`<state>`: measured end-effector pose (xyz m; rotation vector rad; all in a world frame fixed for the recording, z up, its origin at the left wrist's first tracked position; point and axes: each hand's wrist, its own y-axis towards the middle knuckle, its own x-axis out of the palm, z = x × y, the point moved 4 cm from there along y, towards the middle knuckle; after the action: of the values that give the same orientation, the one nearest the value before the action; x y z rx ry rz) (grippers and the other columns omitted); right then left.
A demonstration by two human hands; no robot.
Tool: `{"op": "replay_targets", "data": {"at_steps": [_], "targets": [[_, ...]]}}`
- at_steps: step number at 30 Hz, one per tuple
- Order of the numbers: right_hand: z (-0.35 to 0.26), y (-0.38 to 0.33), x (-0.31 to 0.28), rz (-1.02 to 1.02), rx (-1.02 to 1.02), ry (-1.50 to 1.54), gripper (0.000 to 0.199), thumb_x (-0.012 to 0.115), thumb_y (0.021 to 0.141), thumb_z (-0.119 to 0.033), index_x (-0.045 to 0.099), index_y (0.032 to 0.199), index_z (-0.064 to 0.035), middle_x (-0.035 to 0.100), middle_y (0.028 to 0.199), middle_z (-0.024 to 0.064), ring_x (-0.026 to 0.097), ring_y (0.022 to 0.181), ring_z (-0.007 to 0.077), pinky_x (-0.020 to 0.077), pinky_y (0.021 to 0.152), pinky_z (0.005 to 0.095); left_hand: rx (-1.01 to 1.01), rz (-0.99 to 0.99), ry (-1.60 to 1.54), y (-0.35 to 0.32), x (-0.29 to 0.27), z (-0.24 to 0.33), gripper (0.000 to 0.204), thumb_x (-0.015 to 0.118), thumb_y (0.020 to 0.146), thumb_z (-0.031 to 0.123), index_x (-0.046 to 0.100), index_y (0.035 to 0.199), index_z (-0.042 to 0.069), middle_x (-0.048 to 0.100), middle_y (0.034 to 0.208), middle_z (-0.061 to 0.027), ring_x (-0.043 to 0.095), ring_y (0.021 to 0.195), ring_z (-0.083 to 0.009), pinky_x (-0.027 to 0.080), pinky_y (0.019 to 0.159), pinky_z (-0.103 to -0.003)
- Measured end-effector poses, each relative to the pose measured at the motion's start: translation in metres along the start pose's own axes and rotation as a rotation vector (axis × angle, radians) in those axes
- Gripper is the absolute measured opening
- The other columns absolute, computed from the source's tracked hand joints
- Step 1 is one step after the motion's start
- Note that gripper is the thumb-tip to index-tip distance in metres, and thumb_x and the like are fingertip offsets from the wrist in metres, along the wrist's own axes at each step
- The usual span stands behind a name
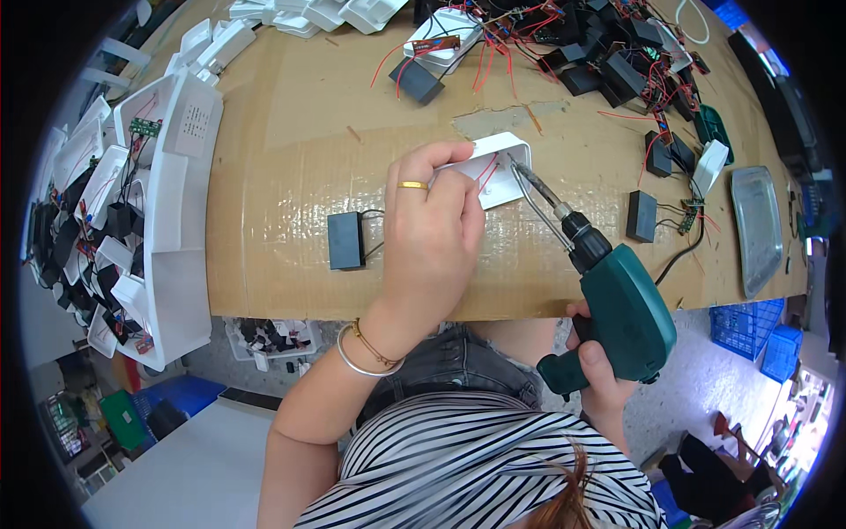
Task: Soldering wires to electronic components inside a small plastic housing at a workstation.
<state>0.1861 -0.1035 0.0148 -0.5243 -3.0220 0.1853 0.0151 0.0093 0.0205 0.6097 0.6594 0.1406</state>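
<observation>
My left hand [432, 212] is closed on a white plastic housing [504, 187], tilted so that its inside shows. Thin red wires [486, 169] run inside it near my fingertips. My right hand [599, 366] grips a dark green soldering gun [624, 300] by its handle. The gun's metal tip and a thin feed tube beside it reach into the housing, close to the red wires; whether the tip touches them I cannot tell. Left of my left hand lies a black rectangular block [345, 241] with two dark leads running toward my wrist, which partly hides them.
A white bin [181, 212] of housings and boards stands on the left. Black blocks and tangled red wires [608, 53] heap up at the back right. On the right lie another black block [641, 217] with a circuit board and a grey tray [756, 231].
</observation>
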Motion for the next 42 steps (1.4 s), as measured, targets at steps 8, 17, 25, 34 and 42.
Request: {"op": "replay_targets", "data": {"at_steps": [8, 17, 25, 34, 42], "targets": [[0.0019, 0.003, 0.0035, -0.048, 0.003, -0.002, 0.054, 0.068, 0.07, -0.03, 0.051, 0.109, 0.0043, 0.059, 0.093, 0.0137, 0.052, 0.066, 0.0115, 0.0424, 0.06, 0.0229, 0.004, -0.014, -0.009, -0.0013, -0.0009, -0.0016, 0.015, 0.06, 0.066, -0.007, 0.054, 0.079, -0.003, 0.053, 0.1, -0.0137, 0.052, 0.091, -0.031, 0.044, 0.077, -0.036], [0.0013, 0.0037, 0.0025, -0.078, 0.024, -0.007, 0.054, 0.068, 0.07, -0.03, 0.051, 0.109, 0.0041, 0.059, 0.093, 0.0133, 0.052, 0.067, 0.0112, 0.0423, 0.061, 0.0225, 0.0, -0.026, -0.022, -0.0007, -0.0022, -0.0009, 0.015, 0.06, 0.066, -0.007, 0.054, 0.08, -0.004, 0.053, 0.101, -0.0138, 0.051, 0.094, -0.0313, 0.044, 0.079, -0.037], [0.0031, 0.0045, 0.0037, -0.075, 0.027, -0.018, 0.057, 0.069, 0.07, -0.028, 0.049, 0.113, 0.0038, 0.059, 0.095, 0.0132, 0.053, 0.068, 0.0113, 0.0434, 0.062, 0.0224, -0.006, -0.03, -0.019, -0.0012, -0.0022, -0.0021, 0.015, 0.06, 0.066, -0.007, 0.055, 0.08, -0.005, 0.053, 0.102, -0.014, 0.051, 0.095, -0.0314, 0.043, 0.08, -0.037], [0.0022, 0.0066, 0.0032, -0.076, 0.029, -0.039, 0.055, 0.069, 0.07, -0.026, 0.049, 0.113, 0.0031, 0.059, 0.096, 0.0125, 0.054, 0.068, 0.0109, 0.0438, 0.061, 0.0225, -0.013, -0.038, -0.021, -0.0017, -0.0009, -0.0028, 0.015, 0.06, 0.066, -0.007, 0.055, 0.079, -0.005, 0.053, 0.102, -0.0137, 0.05, 0.095, -0.0317, 0.043, 0.08, -0.038], [0.0004, 0.0068, 0.0041, -0.079, 0.015, -0.056, 0.055, 0.068, 0.071, -0.026, 0.049, 0.113, 0.0035, 0.06, 0.095, 0.0124, 0.054, 0.067, 0.0107, 0.0437, 0.061, 0.0225, -0.032, -0.051, -0.023, -0.0009, -0.0017, -0.0027, 0.013, 0.059, 0.066, -0.007, 0.054, 0.077, -0.004, 0.053, 0.102, -0.0134, 0.05, 0.095, -0.0311, 0.043, 0.08, -0.038]]}}
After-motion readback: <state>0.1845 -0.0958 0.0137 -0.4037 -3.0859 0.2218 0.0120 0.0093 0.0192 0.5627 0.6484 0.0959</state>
